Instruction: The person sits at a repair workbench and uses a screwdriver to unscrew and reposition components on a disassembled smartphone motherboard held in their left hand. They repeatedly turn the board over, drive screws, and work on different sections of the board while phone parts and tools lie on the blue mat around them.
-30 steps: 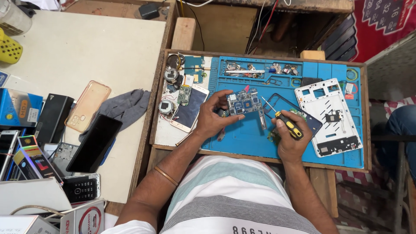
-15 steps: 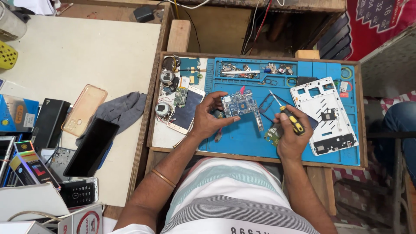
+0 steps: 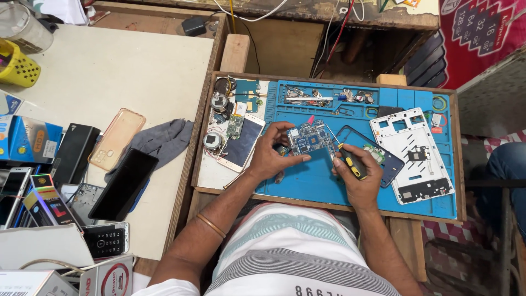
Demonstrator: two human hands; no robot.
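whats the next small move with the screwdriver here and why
Probably ease the tip down onto the circuit board. The right hand grips the yellow-and-black screwdriver with its tip at the board's right edge, while the left hand steadies the board above the blue mat.

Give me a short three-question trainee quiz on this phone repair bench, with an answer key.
1. True or false: the left hand holds the circuit board.
2. The right hand holds which? A) screwdriver B) pliers C) brush
3. What colour is the work mat?

Key: 1 true. 2 A, with a yellow and black handle. 3 blue.
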